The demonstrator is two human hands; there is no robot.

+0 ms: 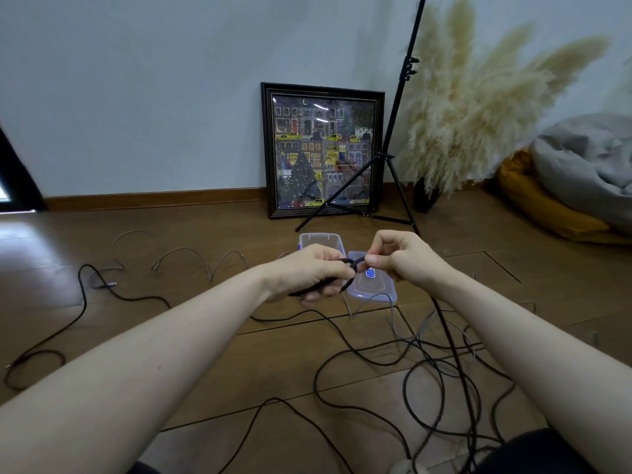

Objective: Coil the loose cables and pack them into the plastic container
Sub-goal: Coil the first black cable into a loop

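We held a black cable (444, 323) up between both hands above the wooden floor (191, 323). Our left hand (307, 271) had its fingers curled around a small bundle of that cable, with a loop poking out toward the right. Our right hand (398, 256) pinched the cable's loop between thumb and forefinger, the other fingers curled in, the two hands almost touching. From the right hand the black cable dropped to the floor and wandered in loose, overlapping loops across the near right part of it, and another stretch ran off toward the left edge. A thin grey cable (191, 256) lay in arcs farther back on the left. Just behind our hands sat the clear plastic container (319, 239), open, and beside it on the right lay its lid (372, 285), flat on the floor with a blue sticker. Against the far wall leaned a framed picture (321, 150), with a black light stand (398, 131) in front of it and pampas grass (478, 97) to the right.
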